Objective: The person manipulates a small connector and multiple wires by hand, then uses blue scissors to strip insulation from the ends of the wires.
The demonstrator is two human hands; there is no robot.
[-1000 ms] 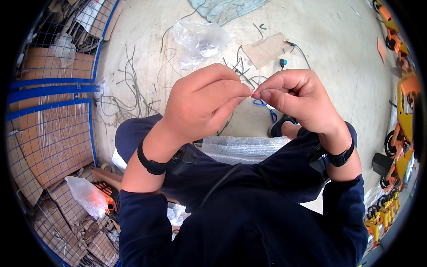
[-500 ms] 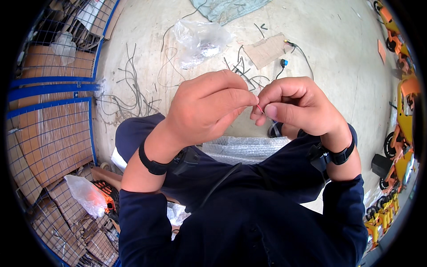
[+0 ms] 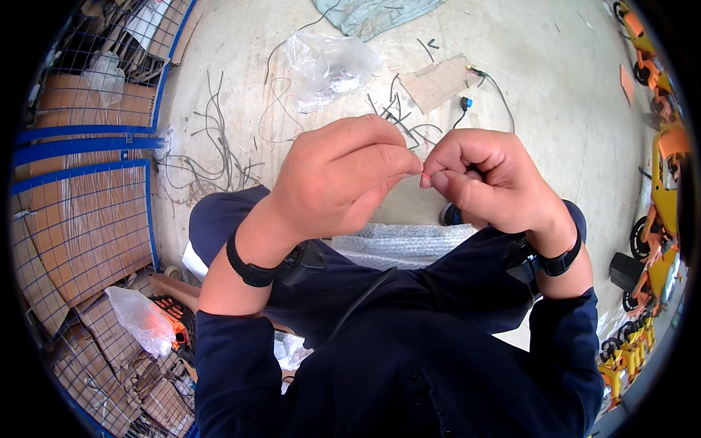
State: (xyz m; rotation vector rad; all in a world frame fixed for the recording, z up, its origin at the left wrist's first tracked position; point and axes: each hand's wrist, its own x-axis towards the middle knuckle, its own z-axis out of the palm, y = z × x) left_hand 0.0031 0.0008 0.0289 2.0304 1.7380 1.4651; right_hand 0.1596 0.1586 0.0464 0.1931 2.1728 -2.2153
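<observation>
Both of my hands meet over the gap between my crossed legs, pinching a thin red wire whose short visible span runs between the fingertips. My left hand has its thumb and index finger closed on the wire's left end, the other fingers curled beneath. My right hand grips it between thumb and bent forefinger. Below them lies a sheet of bubble wrap, and part of a dark shoe shows behind the right hand.
Cut grey cables, a clear plastic bag, a cardboard piece, a blue connector and a teal sheet lie on the floor. A blue mesh cage with cardboard stands left; yellow-orange wheeled frames line the right.
Both hands have come down towards my body from a second ago. Since half a second ago my right hand's fingers have risen slightly and closed more around the wire.
</observation>
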